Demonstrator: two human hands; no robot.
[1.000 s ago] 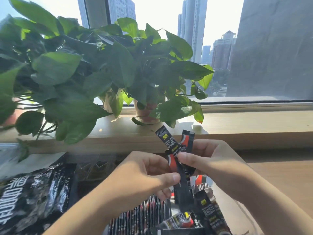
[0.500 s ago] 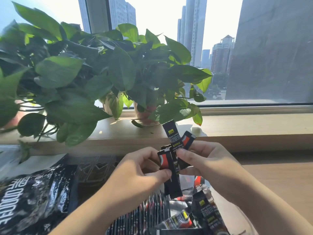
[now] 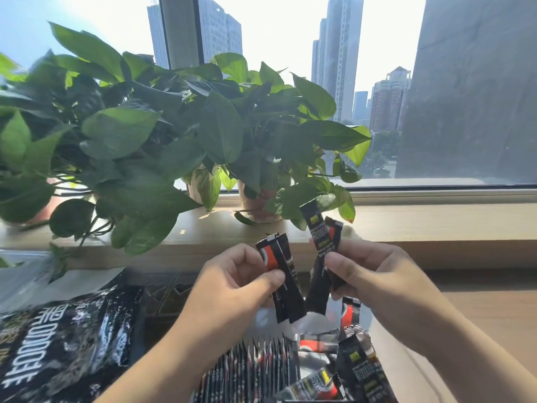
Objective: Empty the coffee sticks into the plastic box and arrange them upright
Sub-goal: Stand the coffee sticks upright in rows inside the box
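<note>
My left hand (image 3: 232,283) pinches two black-and-red coffee sticks (image 3: 286,289) between thumb and fingers, held upright above the box. My right hand (image 3: 374,274) grips two more black coffee sticks (image 3: 319,248), a little apart from the left pair. Below them the clear plastic box (image 3: 374,318) holds a row of sticks standing upright (image 3: 252,370) on its left side. Several loose sticks (image 3: 357,370) lie at angles on its right side. The box's lower part is cut off by the frame.
A black foil coffee bag (image 3: 58,344) lies at the left on the wooden table (image 3: 491,315). Potted leafy plants (image 3: 180,141) stand on the windowsill (image 3: 436,225) just behind my hands. A clear plastic lid or tray (image 3: 165,289) lies behind the box.
My hands have drawn apart: the left took two sticks leftward out of the bundle while the right kept the other two. The camera tilted slightly upward.
</note>
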